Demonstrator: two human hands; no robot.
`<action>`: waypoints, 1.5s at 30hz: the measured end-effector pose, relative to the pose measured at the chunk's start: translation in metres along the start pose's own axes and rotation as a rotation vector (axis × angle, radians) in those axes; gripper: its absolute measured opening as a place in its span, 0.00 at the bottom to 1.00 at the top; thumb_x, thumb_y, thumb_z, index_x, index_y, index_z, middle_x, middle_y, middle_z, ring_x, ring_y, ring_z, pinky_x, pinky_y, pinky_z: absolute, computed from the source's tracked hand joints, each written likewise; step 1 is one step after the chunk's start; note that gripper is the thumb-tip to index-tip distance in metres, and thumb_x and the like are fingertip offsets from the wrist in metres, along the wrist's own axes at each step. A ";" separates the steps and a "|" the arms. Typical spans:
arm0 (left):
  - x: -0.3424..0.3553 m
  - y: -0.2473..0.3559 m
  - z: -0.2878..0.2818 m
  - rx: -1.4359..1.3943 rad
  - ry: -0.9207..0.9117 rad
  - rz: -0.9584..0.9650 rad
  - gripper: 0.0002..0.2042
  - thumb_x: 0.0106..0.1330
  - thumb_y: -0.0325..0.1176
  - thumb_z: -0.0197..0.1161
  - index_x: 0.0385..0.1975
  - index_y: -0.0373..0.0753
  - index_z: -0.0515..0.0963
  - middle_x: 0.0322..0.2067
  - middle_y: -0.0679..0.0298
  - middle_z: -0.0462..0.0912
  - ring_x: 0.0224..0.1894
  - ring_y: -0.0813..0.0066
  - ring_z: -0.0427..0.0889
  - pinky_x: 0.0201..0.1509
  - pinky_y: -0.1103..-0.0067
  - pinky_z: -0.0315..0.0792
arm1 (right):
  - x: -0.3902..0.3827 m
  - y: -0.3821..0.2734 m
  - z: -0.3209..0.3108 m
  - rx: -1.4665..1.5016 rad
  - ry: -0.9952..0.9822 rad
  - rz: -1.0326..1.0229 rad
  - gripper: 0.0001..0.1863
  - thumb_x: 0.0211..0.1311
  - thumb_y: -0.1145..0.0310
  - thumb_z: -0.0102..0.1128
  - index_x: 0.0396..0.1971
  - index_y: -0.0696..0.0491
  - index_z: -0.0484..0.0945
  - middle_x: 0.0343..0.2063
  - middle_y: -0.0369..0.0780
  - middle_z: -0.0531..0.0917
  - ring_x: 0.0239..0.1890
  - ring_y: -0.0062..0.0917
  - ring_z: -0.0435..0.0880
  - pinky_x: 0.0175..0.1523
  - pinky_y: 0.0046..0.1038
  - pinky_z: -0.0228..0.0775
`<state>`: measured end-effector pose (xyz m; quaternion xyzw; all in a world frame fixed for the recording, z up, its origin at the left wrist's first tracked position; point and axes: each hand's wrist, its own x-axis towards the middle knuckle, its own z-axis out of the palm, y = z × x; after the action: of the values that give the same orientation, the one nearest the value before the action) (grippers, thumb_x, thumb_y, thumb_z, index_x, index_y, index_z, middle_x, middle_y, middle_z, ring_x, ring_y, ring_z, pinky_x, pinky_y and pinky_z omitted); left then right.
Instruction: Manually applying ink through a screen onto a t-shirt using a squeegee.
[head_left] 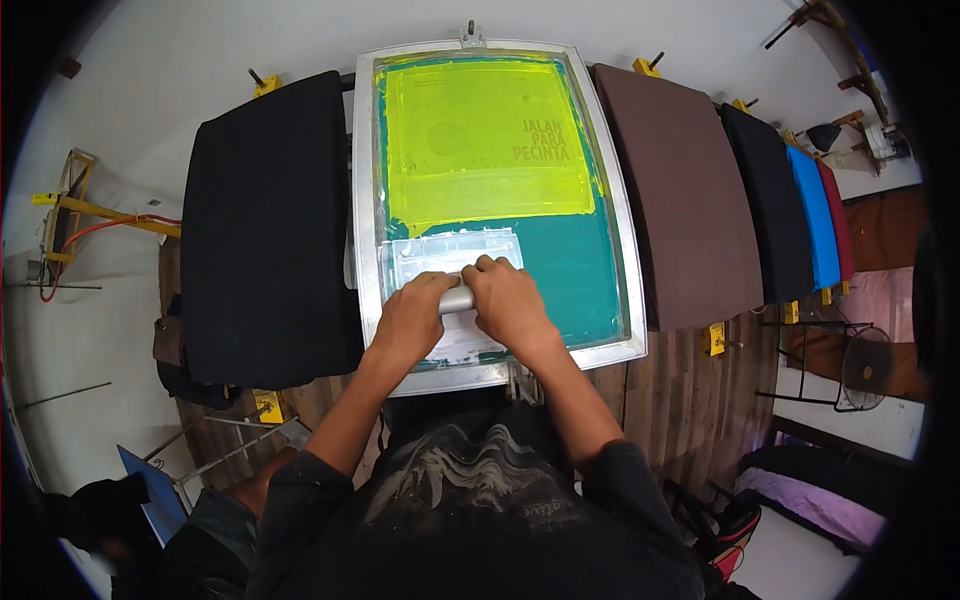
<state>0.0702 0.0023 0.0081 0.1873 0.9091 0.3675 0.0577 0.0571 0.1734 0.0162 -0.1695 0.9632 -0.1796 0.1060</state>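
Observation:
In front of me lies a metal-framed printing screen (625,300), its mesh green with a large yellow-green rectangle (490,110) in the far part, marked with faint lettering and a round pattern. My left hand (412,308) and my right hand (508,305) are closed side by side around the grey rounded handle (457,299) of a squeegee. The squeegee is at the near left part of the mesh, over whitish ink (420,255). My hands cover much of the tool, and its lower edge is hard to make out.
Fabric-covered boards flank the screen: black (270,240) on the left, brown (680,190) on the right, then black, blue (812,215) and red ones. Yellow brackets (714,338) stick out near their ends. A fan (867,365) stands at right; part of another person (215,525) shows lower left.

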 end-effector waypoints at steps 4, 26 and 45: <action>-0.019 0.001 0.008 0.013 -0.075 -0.037 0.26 0.47 0.12 0.56 0.51 0.33 0.76 0.51 0.47 0.79 0.54 0.47 0.78 0.59 0.65 0.73 | -0.023 -0.004 0.012 -0.005 0.037 -0.042 0.11 0.56 0.74 0.55 0.40 0.53 0.78 0.41 0.44 0.78 0.46 0.39 0.79 0.41 0.41 0.76; 0.017 -0.019 0.008 0.048 0.011 0.000 0.22 0.51 0.14 0.57 0.46 0.38 0.82 0.40 0.48 0.83 0.42 0.47 0.82 0.48 0.59 0.76 | 0.016 0.007 0.001 0.097 0.031 0.033 0.16 0.40 0.79 0.66 0.35 0.55 0.80 0.35 0.45 0.82 0.43 0.44 0.80 0.44 0.41 0.78; 0.025 -0.018 -0.040 0.055 -0.122 -0.095 0.22 0.50 0.16 0.58 0.45 0.42 0.83 0.39 0.51 0.84 0.45 0.49 0.82 0.51 0.62 0.75 | 0.037 -0.015 -0.008 0.074 0.012 -0.006 0.11 0.43 0.77 0.65 0.31 0.55 0.84 0.32 0.47 0.84 0.39 0.43 0.83 0.43 0.40 0.79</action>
<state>0.0320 -0.0261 0.0259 0.1678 0.9215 0.3272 0.1252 0.0252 0.1489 0.0242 -0.1674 0.9559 -0.2167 0.1059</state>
